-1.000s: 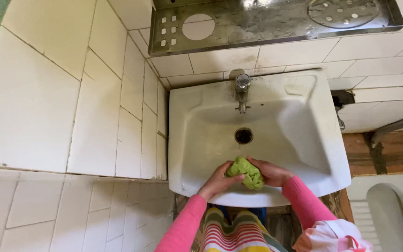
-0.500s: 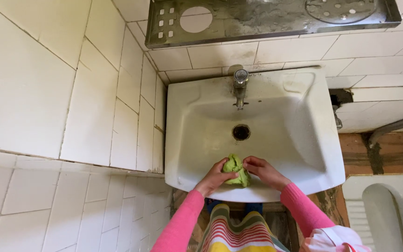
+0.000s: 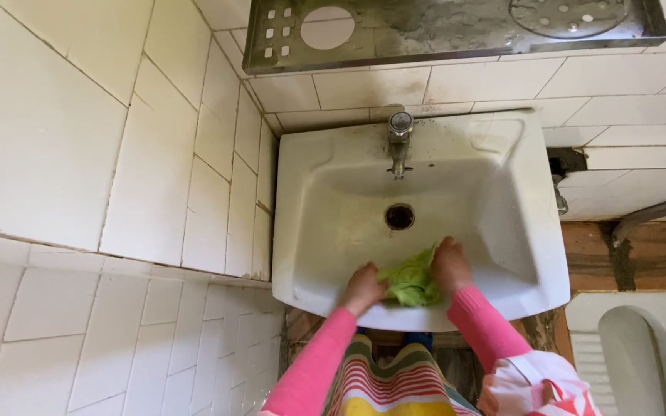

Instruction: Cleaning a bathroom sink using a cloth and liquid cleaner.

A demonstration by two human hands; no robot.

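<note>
Both hands are down in the sink [image 3: 325, 231], pressing a green cloth [image 3: 410, 283] against the near inside wall of the basin, just below the drain [image 3: 399, 216]. The left hand [image 3: 364, 288] sits on the cloth's left edge with its fingers curled down onto it. The right hand [image 3: 452, 266] is on the cloth's right side, fingers pushed together and gripping the upper corner, so the cloth is pinched between the two hands. The cloth is bunched and wrinkly, not spread flat.

The tap [image 3: 399, 142] stands at the back of the sink, right in line with the drain. Above it a metal shelf [image 3: 456, 31] with holes hangs on the white tiled wall [image 3: 79, 131]. Pink sleeves [image 3: 314, 366] cover both arms. At the bottom right there's a white squat toilet [image 3: 641, 347] on the floor.
</note>
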